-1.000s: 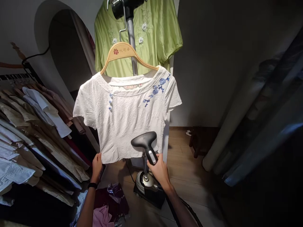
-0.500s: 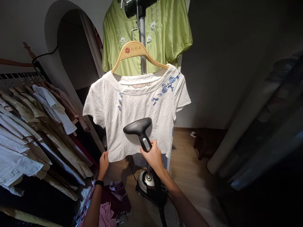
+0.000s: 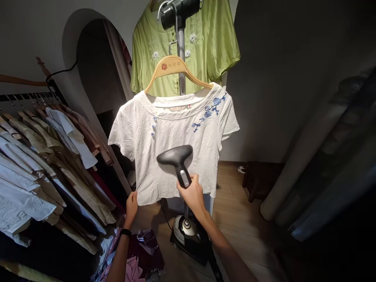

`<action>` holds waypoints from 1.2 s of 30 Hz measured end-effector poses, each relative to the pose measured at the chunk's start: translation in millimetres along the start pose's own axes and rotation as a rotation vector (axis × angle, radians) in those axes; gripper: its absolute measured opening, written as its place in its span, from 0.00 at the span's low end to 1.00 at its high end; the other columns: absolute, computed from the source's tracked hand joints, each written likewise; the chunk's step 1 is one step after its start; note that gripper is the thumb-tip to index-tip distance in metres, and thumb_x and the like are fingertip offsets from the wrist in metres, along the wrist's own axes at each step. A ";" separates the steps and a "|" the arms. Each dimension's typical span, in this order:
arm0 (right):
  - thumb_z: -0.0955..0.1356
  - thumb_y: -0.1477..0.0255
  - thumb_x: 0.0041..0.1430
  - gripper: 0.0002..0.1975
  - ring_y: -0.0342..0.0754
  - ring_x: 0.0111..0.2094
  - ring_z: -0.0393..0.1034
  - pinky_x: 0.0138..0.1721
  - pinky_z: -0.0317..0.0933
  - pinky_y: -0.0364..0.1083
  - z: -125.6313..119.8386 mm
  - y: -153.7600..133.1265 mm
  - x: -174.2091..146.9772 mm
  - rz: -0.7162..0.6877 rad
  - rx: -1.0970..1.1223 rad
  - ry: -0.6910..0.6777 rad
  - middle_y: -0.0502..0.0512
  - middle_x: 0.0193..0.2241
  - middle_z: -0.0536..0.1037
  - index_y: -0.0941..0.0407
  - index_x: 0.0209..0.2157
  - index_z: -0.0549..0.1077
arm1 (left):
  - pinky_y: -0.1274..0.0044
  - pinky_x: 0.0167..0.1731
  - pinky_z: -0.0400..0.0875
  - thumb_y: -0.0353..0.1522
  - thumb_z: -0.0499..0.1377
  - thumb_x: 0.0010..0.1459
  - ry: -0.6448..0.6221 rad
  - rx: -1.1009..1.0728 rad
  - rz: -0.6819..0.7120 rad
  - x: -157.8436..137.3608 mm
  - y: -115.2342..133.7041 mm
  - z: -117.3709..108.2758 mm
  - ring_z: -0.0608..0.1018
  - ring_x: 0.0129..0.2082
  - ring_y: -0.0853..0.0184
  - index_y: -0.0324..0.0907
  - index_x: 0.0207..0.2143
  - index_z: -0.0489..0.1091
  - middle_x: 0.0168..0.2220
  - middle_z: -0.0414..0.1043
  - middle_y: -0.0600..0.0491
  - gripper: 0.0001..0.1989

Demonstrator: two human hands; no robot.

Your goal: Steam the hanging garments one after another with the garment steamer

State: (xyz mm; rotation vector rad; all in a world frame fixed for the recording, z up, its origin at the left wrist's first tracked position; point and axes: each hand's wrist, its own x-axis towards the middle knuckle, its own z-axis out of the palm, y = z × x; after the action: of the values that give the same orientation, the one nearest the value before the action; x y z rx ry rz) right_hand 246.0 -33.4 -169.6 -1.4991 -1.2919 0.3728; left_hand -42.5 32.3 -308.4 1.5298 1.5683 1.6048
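Note:
A white short-sleeved blouse (image 3: 176, 133) with blue flower embroidery hangs from a wooden hanger (image 3: 172, 66) on a steamer pole (image 3: 181, 47). My right hand (image 3: 192, 194) is wrapped round the handle of a black garment steamer head (image 3: 175, 155), which lies across the lower front of the blouse. Whether its plate touches the cloth is hidden. At the lower left corner of the hem, my left hand (image 3: 132, 205) pinches the blouse and holds it out. A dark band circles my left wrist.
Behind hangs a green blouse (image 3: 217, 47). The steamer base (image 3: 188, 231) stands on the wooden floor below. A rack of clothes (image 3: 53, 149) is at left, with bagged garments (image 3: 147, 250) on the floor. At right are a low dark stool (image 3: 255, 180) and a curtain (image 3: 296, 176).
The whole view has shifted slightly, so things appear a little further right and lower. Both hands keep their hold, and the steamer head stays over the lower front of the blouse.

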 end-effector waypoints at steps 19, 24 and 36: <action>0.68 0.59 0.45 0.21 0.49 0.28 0.67 0.30 0.60 0.46 -37.7 -62.8 38.1 -0.100 0.115 0.175 0.48 0.25 0.70 0.51 0.36 0.56 | 0.78 0.27 0.58 0.55 0.50 0.56 -0.038 -0.013 0.019 -1.1 4.1 -7.4 0.63 0.25 0.70 0.40 0.23 0.64 0.22 0.59 0.57 0.27; 0.68 0.59 0.45 0.21 0.49 0.28 0.67 0.30 0.59 0.47 -35.5 -48.2 34.5 -0.046 0.111 0.191 0.48 0.25 0.70 0.51 0.36 0.56 | 0.78 0.28 0.59 0.55 0.51 0.55 -0.036 -0.020 0.014 -3.0 7.8 -11.5 0.64 0.26 0.69 0.40 0.24 0.65 0.23 0.60 0.56 0.27; 0.67 0.59 0.43 0.20 0.53 0.26 0.69 0.28 0.58 0.47 4.0 30.6 -27.6 0.134 0.070 0.119 0.49 0.23 0.70 0.52 0.34 0.56 | 0.79 0.25 0.56 0.55 0.50 0.56 -0.023 -0.004 0.030 6.0 0.4 -21.8 0.59 0.24 0.71 0.41 0.21 0.59 0.21 0.54 0.59 0.27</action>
State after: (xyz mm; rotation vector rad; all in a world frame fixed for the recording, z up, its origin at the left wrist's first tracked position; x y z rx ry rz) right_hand 248.7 -49.9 -207.4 -1.5295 -1.0776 0.4053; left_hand -63.2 28.2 -300.3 1.5713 1.5357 1.6002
